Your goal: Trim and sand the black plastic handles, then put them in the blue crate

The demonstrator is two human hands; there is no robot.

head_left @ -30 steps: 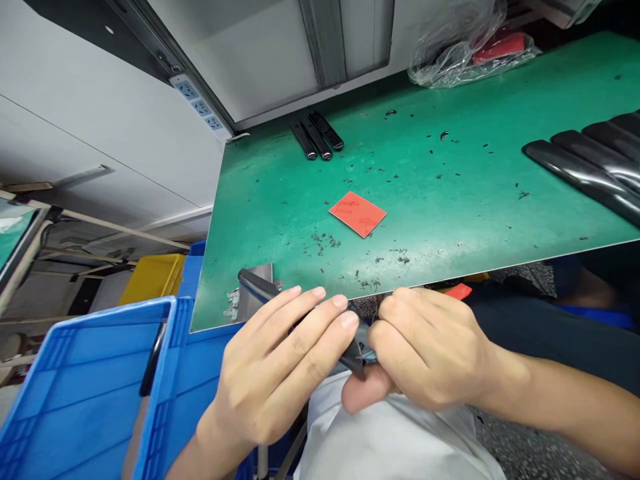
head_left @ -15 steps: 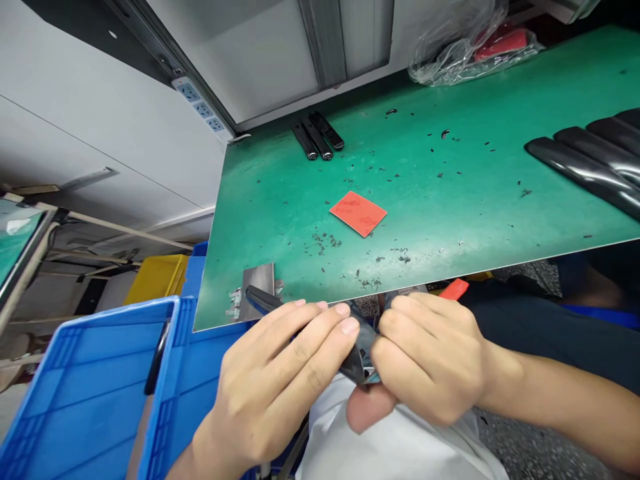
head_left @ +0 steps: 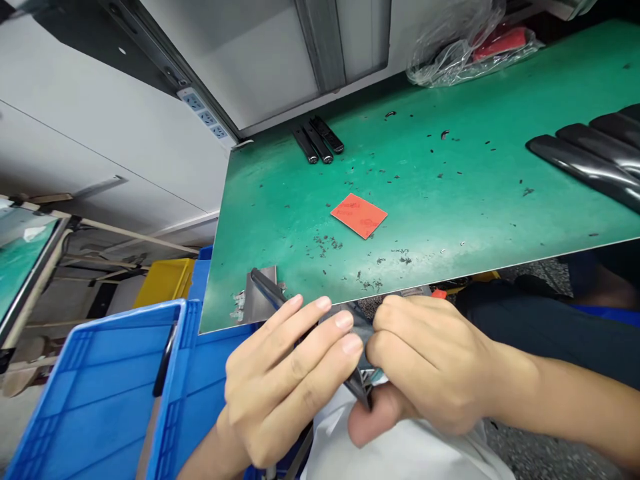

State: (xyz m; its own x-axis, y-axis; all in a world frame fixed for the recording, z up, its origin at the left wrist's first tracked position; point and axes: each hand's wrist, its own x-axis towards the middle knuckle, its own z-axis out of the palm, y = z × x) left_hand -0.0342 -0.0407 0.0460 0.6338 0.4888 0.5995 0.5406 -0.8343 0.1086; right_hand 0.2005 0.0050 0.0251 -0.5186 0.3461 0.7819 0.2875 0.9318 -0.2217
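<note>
A long black plastic part (head_left: 269, 289) lies across my lap side of the table edge, its narrow end pointing up and left. My left hand (head_left: 293, 380) is closed around it from above, fingers laid along its length. My right hand (head_left: 435, 367) is curled in a fist at the part's near end, the thumb bent under its edge. Behind the right knuckles peeks the red end of a tool (head_left: 439, 294); the rest of that tool is hidden in the fist, so its kind does not show.
On the green table (head_left: 280, 227) lie a red sandpaper-like sheet (head_left: 359, 215), a grey metal plate (head_left: 261, 303), small black parts (head_left: 319, 141), larger glossy black parts (head_left: 590, 163) and scattered black shavings. A plastic bag (head_left: 450, 63) sits behind. Blue crates (head_left: 107, 380) stand left.
My right fist has turned slightly, and less of the red end shows. The black part's far end has tilted up a little. The camera view has shifted slightly.
</note>
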